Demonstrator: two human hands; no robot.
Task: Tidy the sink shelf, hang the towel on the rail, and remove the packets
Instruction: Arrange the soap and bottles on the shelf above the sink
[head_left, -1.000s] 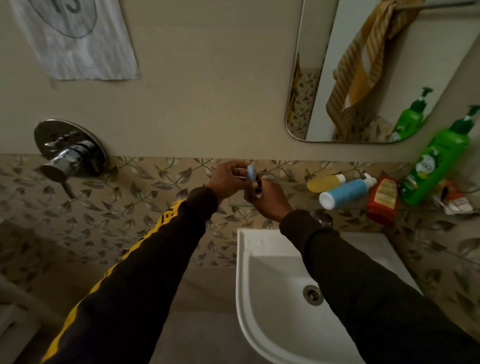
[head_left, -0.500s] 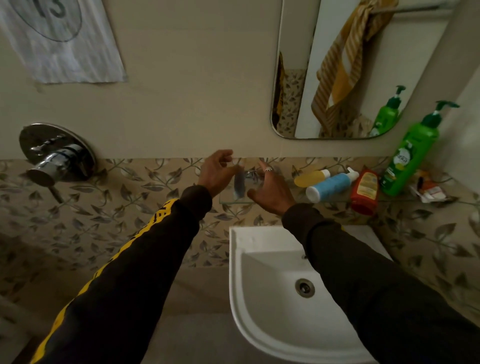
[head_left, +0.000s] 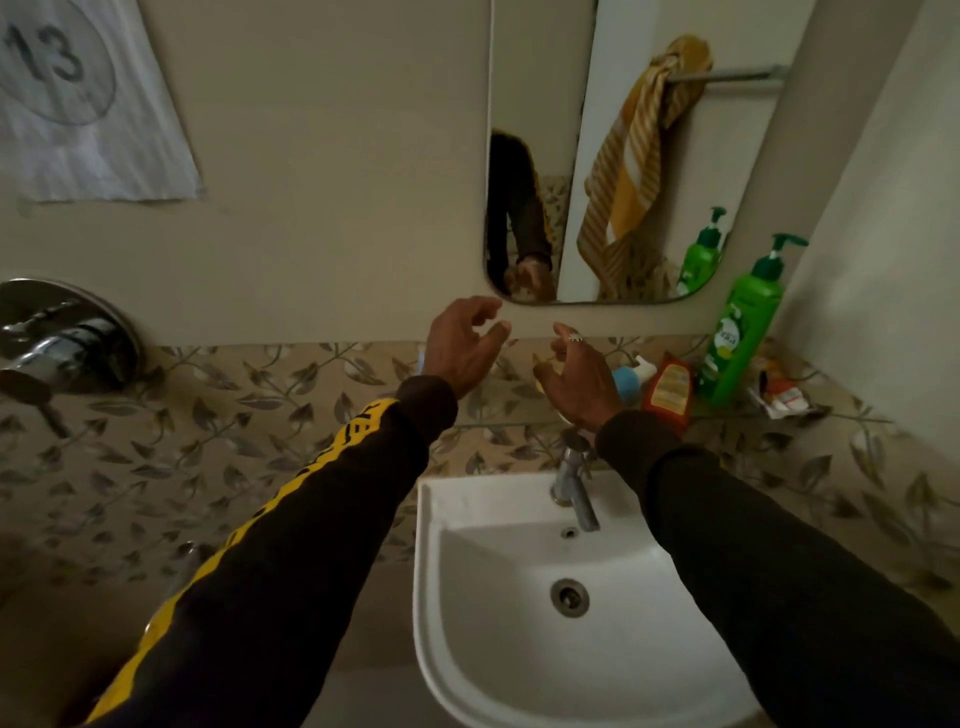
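A white wash basin (head_left: 519, 649) sits below me, its chrome tap (head_left: 574, 486) at the back rim. Above it a mirror (head_left: 540, 78) reflects a yellow striped towel (head_left: 631, 161) draped over a towel rail (head_left: 737, 77). My left hand (head_left: 462, 345) and right hand (head_left: 579, 376) hover apart over the glass sink shelf (head_left: 498, 425), fingers loosely curled and spread, holding nothing. To the right on the shelf stands a green pump bottle (head_left: 743, 332), then an orange bottle (head_left: 668, 395) and a blue bottle (head_left: 626, 382) lying partly behind my right hand. Crumpled packets (head_left: 784, 397) lie at the shelf's far right end.
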